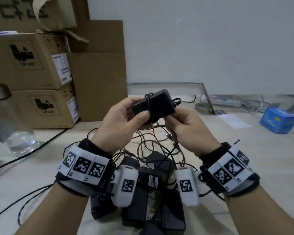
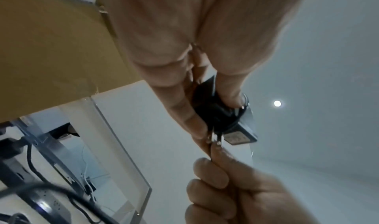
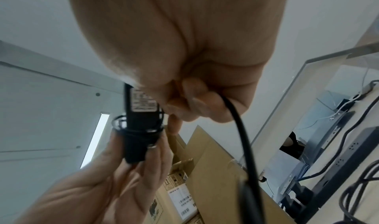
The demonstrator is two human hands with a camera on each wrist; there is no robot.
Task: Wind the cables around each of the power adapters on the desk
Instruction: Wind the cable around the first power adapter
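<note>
Above the desk my two hands hold up one black power adapter [image 1: 157,103] [image 2: 217,112] [image 3: 137,130]. A thin black cable [image 1: 148,101] is looped a few turns round its middle. My left hand [image 1: 126,119] [image 2: 184,88] grips its left end, thumb on top. My right hand [image 1: 182,123] [image 2: 231,185] [image 3: 194,101] has its fingers curled and pinches the cable beside the adapter's metal plug pins [image 2: 214,137]. Several more black adapters [image 1: 143,206] lie in a pile below my wrists, with their loose cables [image 1: 159,141] tangled on the desk [image 1: 41,167].
Stacked cardboard boxes [image 1: 32,65] fill the left back. A glass jar [image 1: 12,119] stands at the left edge. A blue box [image 1: 278,122] sits at the right, behind it a metal frame [image 1: 208,99] and white wires [image 1: 248,102]. A black lead [image 1: 32,151] crosses the desk's left.
</note>
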